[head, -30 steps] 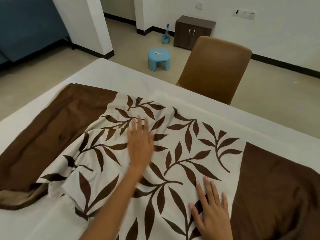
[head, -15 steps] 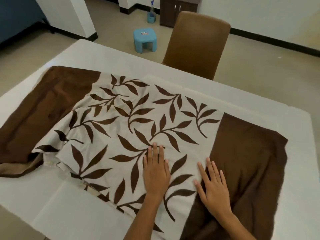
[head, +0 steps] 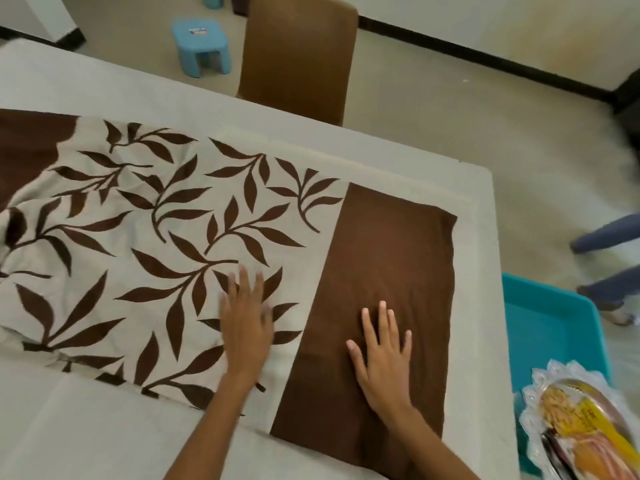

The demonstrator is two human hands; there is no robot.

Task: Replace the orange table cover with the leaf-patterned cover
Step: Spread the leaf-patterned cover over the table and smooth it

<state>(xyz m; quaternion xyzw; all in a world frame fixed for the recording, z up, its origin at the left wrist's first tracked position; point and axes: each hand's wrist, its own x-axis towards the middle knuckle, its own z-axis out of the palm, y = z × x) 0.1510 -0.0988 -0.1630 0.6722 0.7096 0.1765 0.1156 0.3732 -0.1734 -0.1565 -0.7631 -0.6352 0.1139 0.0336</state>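
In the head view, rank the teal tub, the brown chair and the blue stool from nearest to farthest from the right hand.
From the right hand, flat on the cover's plain brown end:
1. Teal tub, just past the table's right edge.
2. Brown chair, across the table at its far side.
3. Blue stool, on the floor, left of the chair.

a brown chair (head: 299, 53) at the table's far side, a blue stool (head: 202, 41) behind, a teal tub (head: 550, 327) right.

Soft, even indoor light, faint shadows, slight motion blur throughout, wide-angle bending toward the edges.
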